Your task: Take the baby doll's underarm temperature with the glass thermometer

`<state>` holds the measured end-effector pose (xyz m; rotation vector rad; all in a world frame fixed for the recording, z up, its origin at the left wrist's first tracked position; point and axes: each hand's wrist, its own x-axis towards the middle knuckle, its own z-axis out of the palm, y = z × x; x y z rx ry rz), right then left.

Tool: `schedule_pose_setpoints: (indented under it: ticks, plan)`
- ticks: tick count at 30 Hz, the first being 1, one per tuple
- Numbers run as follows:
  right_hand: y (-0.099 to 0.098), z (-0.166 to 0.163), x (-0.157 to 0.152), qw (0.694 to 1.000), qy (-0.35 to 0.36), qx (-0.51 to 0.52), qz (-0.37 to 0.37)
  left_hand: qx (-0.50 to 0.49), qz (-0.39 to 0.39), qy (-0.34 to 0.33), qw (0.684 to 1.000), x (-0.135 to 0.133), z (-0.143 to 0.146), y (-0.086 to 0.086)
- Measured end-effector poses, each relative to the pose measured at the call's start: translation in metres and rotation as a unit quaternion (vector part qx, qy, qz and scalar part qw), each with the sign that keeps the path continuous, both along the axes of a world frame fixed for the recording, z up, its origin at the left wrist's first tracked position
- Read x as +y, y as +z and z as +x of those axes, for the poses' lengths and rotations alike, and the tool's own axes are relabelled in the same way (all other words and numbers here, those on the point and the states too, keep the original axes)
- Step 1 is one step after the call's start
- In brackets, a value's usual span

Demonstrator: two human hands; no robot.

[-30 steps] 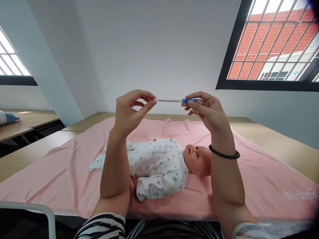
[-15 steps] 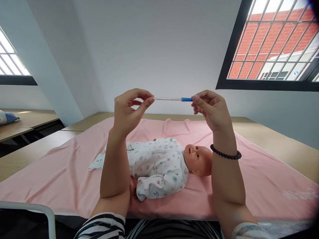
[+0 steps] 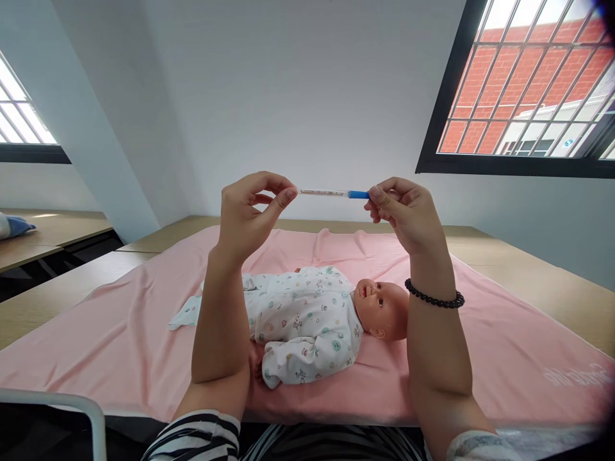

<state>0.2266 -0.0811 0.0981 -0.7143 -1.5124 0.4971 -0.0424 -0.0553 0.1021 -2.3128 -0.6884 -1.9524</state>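
I hold a thin glass thermometer (image 3: 329, 193) with a blue end level in front of the white wall. My left hand (image 3: 250, 211) pinches its clear tip between thumb and forefinger. My right hand (image 3: 406, 214), with a black bead bracelet on the wrist, pinches the blue end. Below my raised arms a baby doll (image 3: 317, 323) in a white patterned sleepsuit lies on its back on a pink blanket (image 3: 120, 333), head to the right.
The blanket covers a wooden table (image 3: 542, 288). Another wooden desk (image 3: 43, 237) stands at the left. Windows (image 3: 533, 83) sit high at right and left. A white rail (image 3: 72, 410) crosses the lower left corner.
My right fingers slid from over the blue end to its very tip, so more of the blue end shows. The thermometer stays level between both hands.
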Motion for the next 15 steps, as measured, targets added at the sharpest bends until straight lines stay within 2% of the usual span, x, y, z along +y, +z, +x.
schedule_pose_setpoints:
  ticks: [4, 15]
  plan:
    - [0.0001, 0.0026, 0.0003, 1.000, 0.011, -0.005, -0.013, 0.011, -0.009, 0.019, 1.000, -0.0012, -0.0002, 0.0000]
    - [-0.0008, 0.0014, 0.0012, 0.999, 0.044, 0.010, -0.018, 0.014, -0.003, 0.001, 1.000, -0.0045, 0.0006, 0.0011]
